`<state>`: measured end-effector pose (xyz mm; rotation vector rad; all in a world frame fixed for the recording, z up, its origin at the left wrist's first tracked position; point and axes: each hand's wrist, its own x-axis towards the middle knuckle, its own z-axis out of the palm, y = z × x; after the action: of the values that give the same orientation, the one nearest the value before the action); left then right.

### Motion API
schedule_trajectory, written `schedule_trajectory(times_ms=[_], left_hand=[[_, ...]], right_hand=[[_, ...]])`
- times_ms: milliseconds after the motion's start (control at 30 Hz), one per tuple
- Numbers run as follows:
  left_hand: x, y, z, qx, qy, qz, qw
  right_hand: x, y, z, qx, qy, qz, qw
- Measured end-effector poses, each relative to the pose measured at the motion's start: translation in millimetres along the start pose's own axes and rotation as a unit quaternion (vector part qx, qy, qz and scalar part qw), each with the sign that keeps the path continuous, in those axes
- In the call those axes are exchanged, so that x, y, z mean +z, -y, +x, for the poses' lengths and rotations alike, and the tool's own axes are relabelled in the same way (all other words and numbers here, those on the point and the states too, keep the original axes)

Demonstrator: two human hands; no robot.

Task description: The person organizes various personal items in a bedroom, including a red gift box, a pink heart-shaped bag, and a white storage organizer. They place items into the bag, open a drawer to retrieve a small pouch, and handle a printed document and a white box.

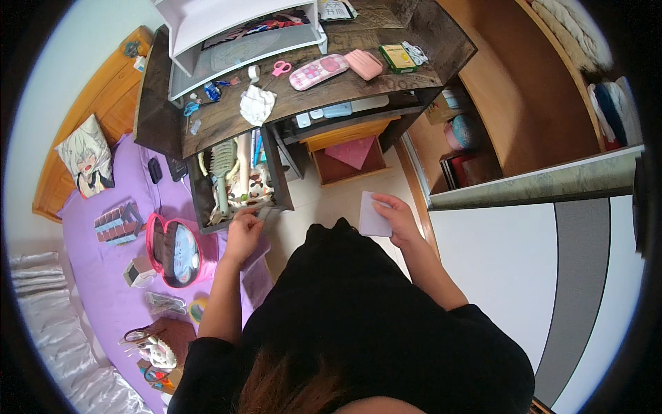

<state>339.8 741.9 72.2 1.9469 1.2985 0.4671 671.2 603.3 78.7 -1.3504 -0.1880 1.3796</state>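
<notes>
My right hand [398,219] is closed around a thin, pale lavender rectangular pad [374,216], held to the right of my lap. At the front edge of the open drawer [283,186], my left hand [244,235] has its fingers curled against the wood. A small greyish piece [265,212] shows beside those fingertips; what it is I cannot tell. Inside the drawer lie a grey-green hairbrush [223,159], a cream-coloured long item [244,164], some blue pens [258,146] and a brown-spotted white cloth or pouch [261,183].
On the desk [310,103] are a pink pencil case [318,72], a smaller pink case [364,64], pink scissors [281,67] and a crumpled white tissue [258,105]. The purple bed [103,276] at left bears an open pink bag [181,252]. Shelving [531,96] stands at right.
</notes>
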Motion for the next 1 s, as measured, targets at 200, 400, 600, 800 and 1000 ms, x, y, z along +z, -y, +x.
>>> schedule_trajectory(times_ms=[200, 400, 600, 800, 1000], left_hand=[[9.8, -28.2, -16.5, 0.015, -0.054, 0.031, 0.998], [27.9, -2.9, -17.3, -0.075, -0.031, -0.083, 0.993], [36.6, -23.3, -3.0, -0.168, -0.04, -0.237, 0.956], [46.6, -24.9, -15.2, -0.183, -0.014, -0.338, 0.923], [50.7, -8.1, -28.2, -0.245, -0.151, -0.461, 0.839]], right_hand=[[-16.5, 3.6, 3.9, 0.022, -0.005, 0.026, 0.999], [-41.3, 6.8, 7.4, 0.016, -0.013, 0.02, 1.0], [-56.3, 10.1, 15.3, -0.008, -0.021, -0.013, 1.0], [-66.5, 20.3, 21.5, -0.037, -0.027, -0.037, 0.998], [-89.1, 26.3, 40.2, -0.024, -0.029, -0.054, 0.998]])
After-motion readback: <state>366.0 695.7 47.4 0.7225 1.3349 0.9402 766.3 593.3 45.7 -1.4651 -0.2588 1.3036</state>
